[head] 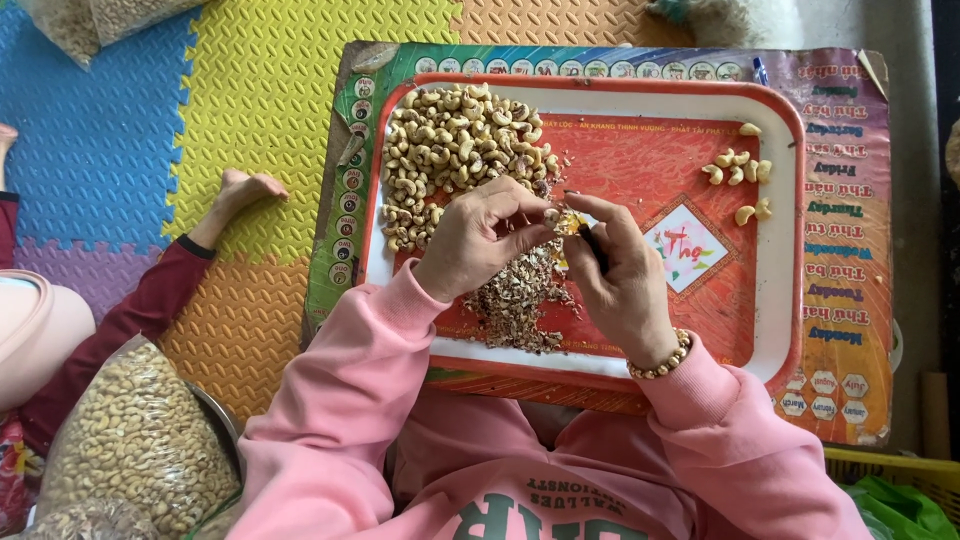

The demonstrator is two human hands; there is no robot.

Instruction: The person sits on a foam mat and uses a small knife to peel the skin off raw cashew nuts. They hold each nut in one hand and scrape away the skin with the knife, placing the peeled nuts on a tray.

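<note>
The left hand and the right hand meet over the middle of a red tray, fingertips nearly touching. The left hand is pinched on a single cashew nut, thumb and forefinger closed around it so that it is presented to the other hand. The right hand is closed on a small dark tool, probably a thin blade, though the fingers hide most of it; its tip points toward the nut, which suits scraping the skin away. Directly beneath the two hands lies a heap of brownish peelings, where scraps dropping from the nut would naturally land. Just beyond the left hand, within easy reach, sits a large pile of unpeeled cashews, filling the far left corner of the tray. Well apart from the right hand, toward the far right side, a few paler finished nuts lie in a loose group, kept separate from the unworked pile. The tray rests on a printed board across the person's lap, raising the work close to the hands. Off to the left of the left hand, a clear bag of cashews stands on the coloured foam floor mat.
</note>
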